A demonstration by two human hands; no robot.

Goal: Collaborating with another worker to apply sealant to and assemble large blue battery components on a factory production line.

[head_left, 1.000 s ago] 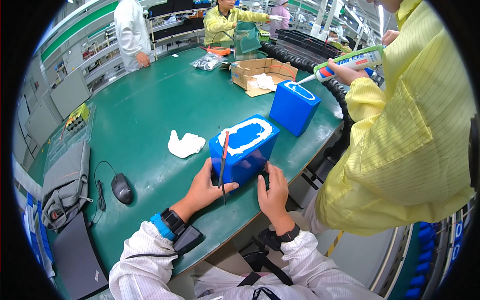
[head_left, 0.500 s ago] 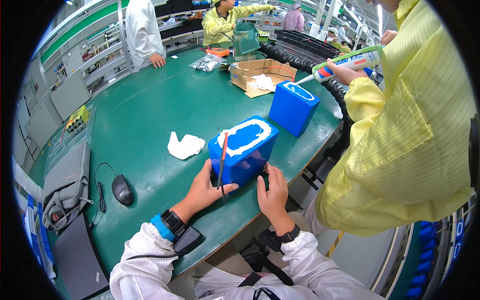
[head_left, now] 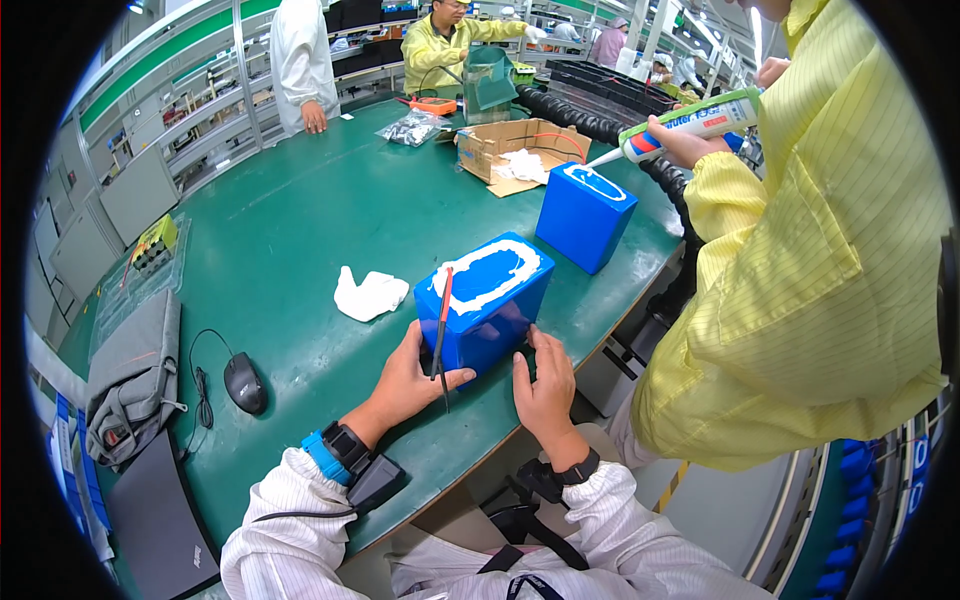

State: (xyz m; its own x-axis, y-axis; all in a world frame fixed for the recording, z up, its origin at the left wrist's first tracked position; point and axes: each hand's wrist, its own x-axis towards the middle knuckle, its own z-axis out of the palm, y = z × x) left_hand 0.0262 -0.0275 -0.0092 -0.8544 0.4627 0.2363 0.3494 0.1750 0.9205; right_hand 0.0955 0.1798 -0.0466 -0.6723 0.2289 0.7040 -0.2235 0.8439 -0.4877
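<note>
Little shifts: the left hand still holds the glossy blue, white-beaded rectangular block, fingers wide; the right hand, loosely open (contact unclear), suggests steadying.

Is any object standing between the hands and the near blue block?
Nothing visible. The left hand touches the near blue block; the right hand is beside it. Red and black leads hang across the left thumb.

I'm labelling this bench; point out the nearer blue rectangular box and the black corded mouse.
Nearer blue rectangular box (head_left: 491,336): head view, near side wall.
Black corded mouse (head_left: 245,384): head view, top shell.
</note>
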